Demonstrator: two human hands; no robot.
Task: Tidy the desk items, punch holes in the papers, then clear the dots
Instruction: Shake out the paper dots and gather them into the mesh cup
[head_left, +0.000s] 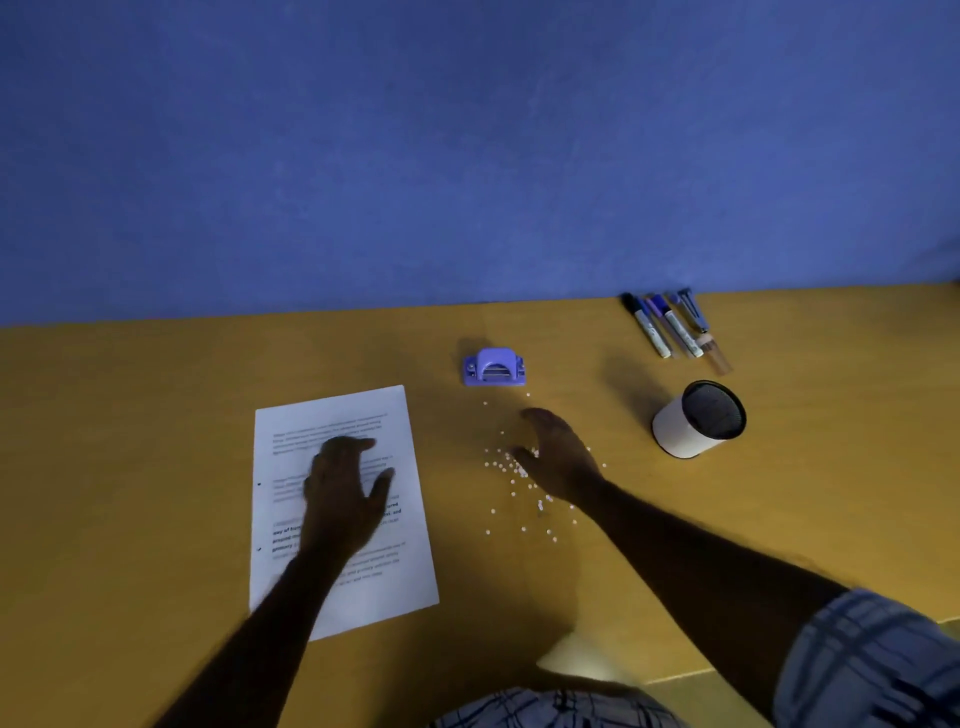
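The dots (500, 462) lie scattered on the bench (156, 415) between the papers (332, 415) and the cup (696, 421), around the right hand (558, 457), whose grip is loose and cupped, seemingly empty. Raking them with the hand's edge into one heap suits best, towards the bare near edge. The left hand (345, 493) presses flat, fingers spread, on the papers.

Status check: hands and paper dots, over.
Left hand flat on the punched paper. Right hand open, down among the paper dots, scattered on the desk. Hole punch beyond; nothing in the way.
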